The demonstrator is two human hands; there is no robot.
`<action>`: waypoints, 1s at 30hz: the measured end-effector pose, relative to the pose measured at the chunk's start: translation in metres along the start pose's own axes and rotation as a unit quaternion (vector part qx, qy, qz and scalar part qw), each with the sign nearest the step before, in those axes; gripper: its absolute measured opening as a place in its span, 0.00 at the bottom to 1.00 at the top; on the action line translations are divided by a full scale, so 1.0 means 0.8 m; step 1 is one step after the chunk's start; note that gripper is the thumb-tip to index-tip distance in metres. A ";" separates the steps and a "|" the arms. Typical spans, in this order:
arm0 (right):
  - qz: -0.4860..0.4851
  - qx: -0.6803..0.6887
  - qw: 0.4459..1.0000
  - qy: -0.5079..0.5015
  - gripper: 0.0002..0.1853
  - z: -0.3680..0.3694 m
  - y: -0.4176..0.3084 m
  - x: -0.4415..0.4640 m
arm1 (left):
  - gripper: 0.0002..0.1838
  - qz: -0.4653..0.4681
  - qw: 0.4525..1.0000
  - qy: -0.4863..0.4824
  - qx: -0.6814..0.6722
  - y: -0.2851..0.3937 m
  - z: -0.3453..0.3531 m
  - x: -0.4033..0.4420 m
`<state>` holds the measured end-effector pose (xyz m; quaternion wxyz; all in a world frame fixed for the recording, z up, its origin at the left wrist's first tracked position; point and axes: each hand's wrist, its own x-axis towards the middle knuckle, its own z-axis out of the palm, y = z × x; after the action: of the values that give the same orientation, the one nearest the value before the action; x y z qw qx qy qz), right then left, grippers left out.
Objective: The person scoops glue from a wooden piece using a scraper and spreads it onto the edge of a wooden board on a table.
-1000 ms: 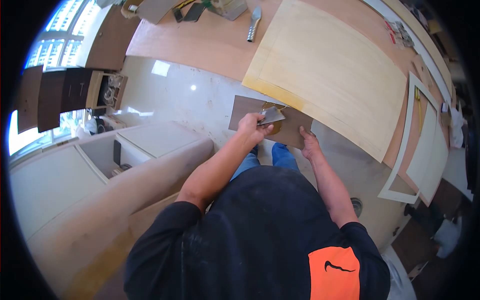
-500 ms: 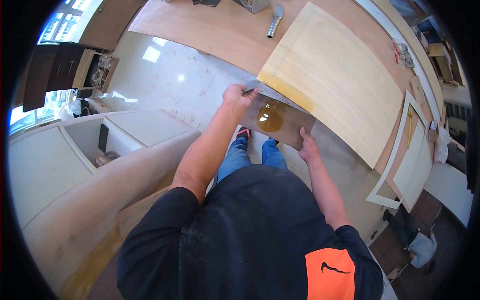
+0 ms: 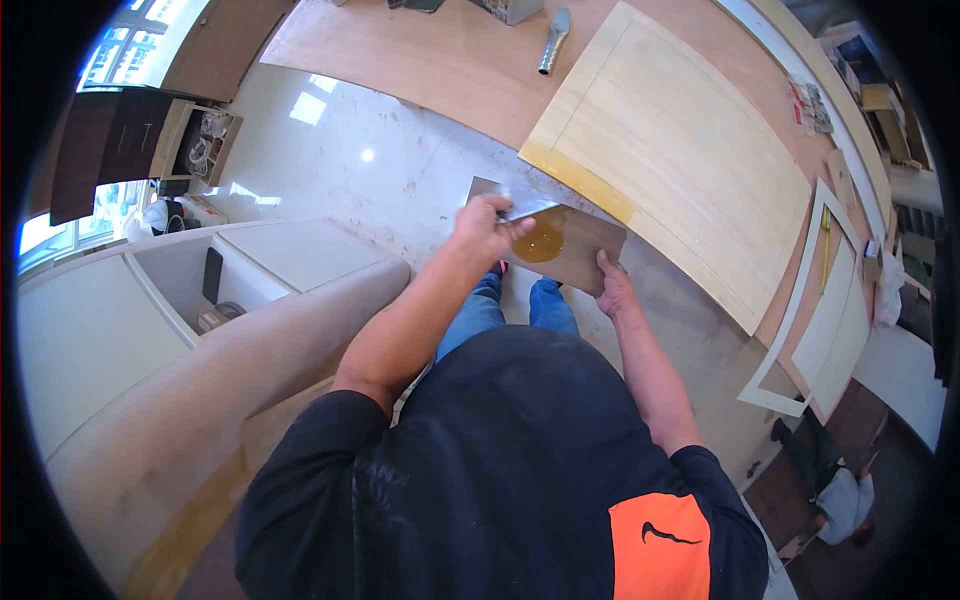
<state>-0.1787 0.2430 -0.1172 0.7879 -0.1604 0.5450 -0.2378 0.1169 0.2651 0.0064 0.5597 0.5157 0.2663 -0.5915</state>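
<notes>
The fingers of the left hand [image 3: 486,228] are closing around a metal scraper [image 3: 535,205], whose shiny, blurred blade is pointing toward three o'clock. It is hanging over a thin, oblong brown board [image 3: 585,255]; whether it is touching the board cannot be told. In the middle of the board a rounded puddle [image 3: 538,240] is spreading, amber, glossy and dotted with small glints. At four o'clock from the puddle, the right hand [image 3: 617,288] is gripping the board's end, its thumb lying on top and its other fingers mostly hiding from view.

The board is slanting just beside the worktop [image 3: 430,70], above the pale floor [image 3: 370,180]. At two o'clock, a large cream sheet [image 3: 680,150] is resting on the worktop, its near edge showing a yellow band. A silver-handled tool [image 3: 553,42] is lying at twelve o'clock, and a white frame [image 3: 775,375] is sitting between three and four.
</notes>
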 end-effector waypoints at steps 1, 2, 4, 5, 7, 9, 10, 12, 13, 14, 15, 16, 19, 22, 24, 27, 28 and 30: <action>0.001 0.000 1.000 -0.005 0.33 0.000 -0.001 -0.004 | 0.14 -0.034 0.998 -0.038 -0.020 -0.015 0.002 0.004; 0.002 0.001 1.000 -0.009 0.33 0.001 -0.003 -0.007 | 0.14 -0.043 0.998 -0.037 -0.021 -0.030 0.007 0.009; 0.006 -0.012 1.000 0.000 0.33 -0.008 0.000 -0.004 | 0.15 -0.061 0.997 -0.035 -0.024 -0.055 0.025 0.010; 0.007 -0.018 1.000 0.005 0.33 -0.013 0.002 -0.002 | 0.17 -0.065 0.997 -0.044 -0.022 -0.063 0.031 0.025; 0.015 -0.013 1.000 -0.003 0.33 -0.021 0.004 -0.001 | 0.17 -0.054 0.997 -0.041 -0.044 -0.064 0.046 0.039; 0.017 -0.012 1.000 -0.009 0.33 -0.027 0.006 0.002 | 0.18 -0.050 0.996 -0.035 -0.061 -0.055 0.054 0.055; 0.016 -0.013 1.000 -0.010 0.33 -0.030 0.008 0.003 | 0.18 -0.051 0.996 -0.031 -0.068 -0.048 0.052 0.065; 0.014 -0.016 1.000 -0.019 0.34 -0.033 0.007 0.002 | 0.17 -0.056 0.993 -0.032 -0.096 -0.030 0.041 0.093; 0.012 -0.018 0.999 -0.025 0.35 -0.030 0.005 -0.001 | 0.17 -0.060 0.991 -0.037 -0.117 -0.021 0.027 0.116; 0.010 -0.019 0.999 -0.031 0.36 -0.028 0.004 -0.003 | 0.17 -0.064 0.988 -0.042 -0.137 -0.010 0.017 0.129; 0.010 -0.024 0.999 -0.023 0.36 -0.027 0.004 -0.005 | 0.17 -0.054 0.988 -0.026 -0.142 0.003 0.016 0.128; 0.009 -0.029 0.999 -0.017 0.35 -0.027 0.003 -0.006 | 0.18 -0.043 0.988 -0.010 -0.149 0.017 0.018 0.123; 0.016 -0.029 0.999 -0.010 0.34 -0.020 0.003 -0.003 | 0.18 -0.003 0.985 0.016 -0.170 0.042 0.006 0.116; 0.019 -0.024 0.999 -0.016 0.33 -0.016 0.002 0.002 | 0.17 0.027 0.980 0.009 -0.198 0.068 -0.019 0.112; 0.016 -0.026 0.999 -0.017 0.33 -0.014 0.001 0.004 | 0.17 0.076 0.986 0.015 -0.147 0.080 -0.031 0.098; 0.006 -0.037 0.999 -0.005 0.34 -0.012 0.002 0.008 | 0.17 0.211 0.974 0.064 0.053 0.092 -0.010 0.018; 0.004 -0.045 0.999 0.003 0.35 -0.016 0.005 0.010 | 0.15 0.270 0.955 0.022 0.121 0.094 -0.008 0.008; 0.003 -0.051 0.999 0.007 0.35 -0.018 0.008 0.008 | 0.11 0.377 0.889 -0.064 0.251 0.098 -0.007 -0.001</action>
<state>-0.1890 0.2452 -0.1306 0.7758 -0.1970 0.5619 -0.2086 0.1920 0.2524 0.0261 0.6084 0.6615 -0.1418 -0.4149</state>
